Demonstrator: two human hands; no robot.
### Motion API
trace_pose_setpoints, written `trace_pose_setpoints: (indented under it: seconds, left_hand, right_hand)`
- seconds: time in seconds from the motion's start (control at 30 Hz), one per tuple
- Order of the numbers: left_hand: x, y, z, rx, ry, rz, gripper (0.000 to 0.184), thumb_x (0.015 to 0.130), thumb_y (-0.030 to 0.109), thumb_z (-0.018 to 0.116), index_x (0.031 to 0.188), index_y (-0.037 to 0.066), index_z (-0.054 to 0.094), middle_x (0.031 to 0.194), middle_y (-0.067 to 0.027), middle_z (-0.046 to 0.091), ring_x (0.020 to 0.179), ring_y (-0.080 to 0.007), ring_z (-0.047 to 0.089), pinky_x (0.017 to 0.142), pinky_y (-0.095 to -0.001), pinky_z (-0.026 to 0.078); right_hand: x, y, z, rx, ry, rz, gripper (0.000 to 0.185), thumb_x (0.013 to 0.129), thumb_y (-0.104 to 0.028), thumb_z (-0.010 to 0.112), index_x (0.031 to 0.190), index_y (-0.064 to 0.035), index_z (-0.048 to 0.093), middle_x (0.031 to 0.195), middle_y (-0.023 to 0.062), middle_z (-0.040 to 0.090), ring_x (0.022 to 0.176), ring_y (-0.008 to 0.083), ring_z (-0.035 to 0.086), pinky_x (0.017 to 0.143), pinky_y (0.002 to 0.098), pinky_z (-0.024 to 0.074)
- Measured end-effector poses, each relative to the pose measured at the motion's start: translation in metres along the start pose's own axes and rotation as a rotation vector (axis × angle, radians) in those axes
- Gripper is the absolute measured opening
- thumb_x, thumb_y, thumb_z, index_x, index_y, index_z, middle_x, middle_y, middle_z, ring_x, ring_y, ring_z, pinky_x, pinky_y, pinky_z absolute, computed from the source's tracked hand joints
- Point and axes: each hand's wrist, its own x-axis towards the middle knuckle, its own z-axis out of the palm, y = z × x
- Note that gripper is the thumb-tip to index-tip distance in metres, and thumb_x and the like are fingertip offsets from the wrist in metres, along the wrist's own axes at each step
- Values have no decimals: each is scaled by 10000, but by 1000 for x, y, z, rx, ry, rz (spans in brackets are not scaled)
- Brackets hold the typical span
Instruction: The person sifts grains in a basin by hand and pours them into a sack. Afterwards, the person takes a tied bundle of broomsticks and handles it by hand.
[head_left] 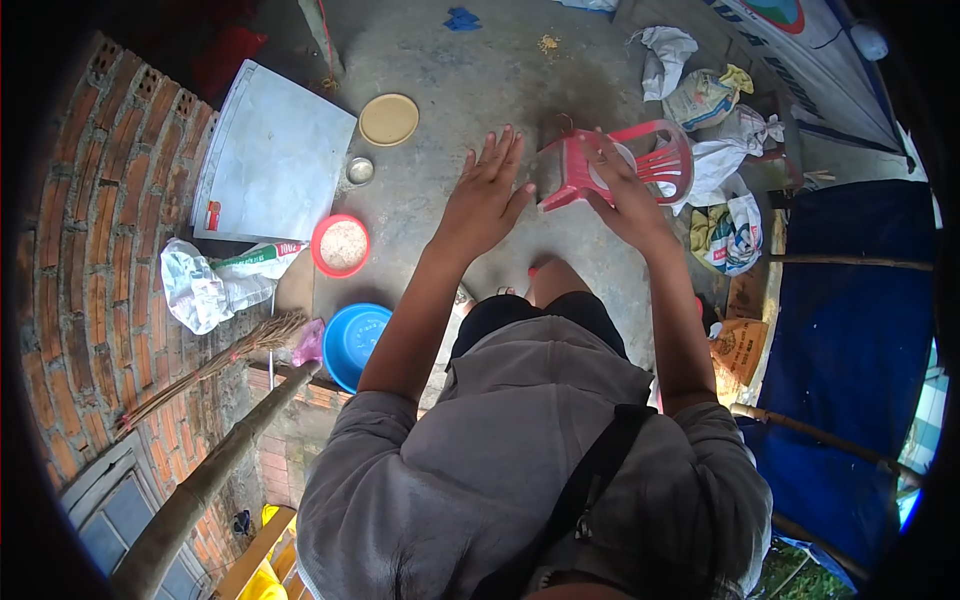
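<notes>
My left hand [487, 203] is stretched out in front of me, palm down, fingers extended and thumb apart, with nothing in it. My right hand [630, 205] is held out level with it, fingers also straight and empty. Beneath the right hand stands a red plastic chair [567, 180], partly covered by that hand; I cannot tell whether they touch. A pale round thing on the chair's seat is mostly hidden by my fingers. To the left of my left hand, a small metal bowl [360, 171] and a round tan lid or tray [389, 120] lie on the concrete floor.
On the left are a red basin [341, 246] of pale grains, a blue basin [354, 345], a white-topped table [275, 160] and a brick wall [95, 230]. Several sacks [705, 100] lie at right, near a blue tarp [850, 330]. A bamboo pole [215, 475] slants at lower left.
</notes>
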Motion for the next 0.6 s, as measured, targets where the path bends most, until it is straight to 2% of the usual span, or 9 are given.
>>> trace_pose_setpoints:
  seconds: [0.3,0.43,0.6]
  left_hand:
    - [-35,-8,-18,17,39,-99,588,909,333,411,1382,57,197,1431,-157,198,1317,-335,190,1059,-457,179]
    - [-50,-11,-25,52,57,-144,588,911,340,406,1383,60,196,1430,-158,198,1319,-328,189,1063,-446,177]
    - [-70,-14,-30,69,89,-214,587,913,342,403,1385,65,192,1430,-157,197,1317,-327,193,1065,-440,181]
  right_hand:
    - [26,-26,22,-36,-63,-112,624,821,-124,558,1374,-172,272,1421,182,208,1284,342,269,1014,388,297]
    - [35,-36,35,47,-108,-155,615,825,-134,550,1373,-169,273,1419,183,212,1274,349,285,1012,398,294]
    - [43,-44,50,79,-182,-226,592,827,-144,542,1364,-164,293,1425,175,201,1249,357,325,984,406,325]
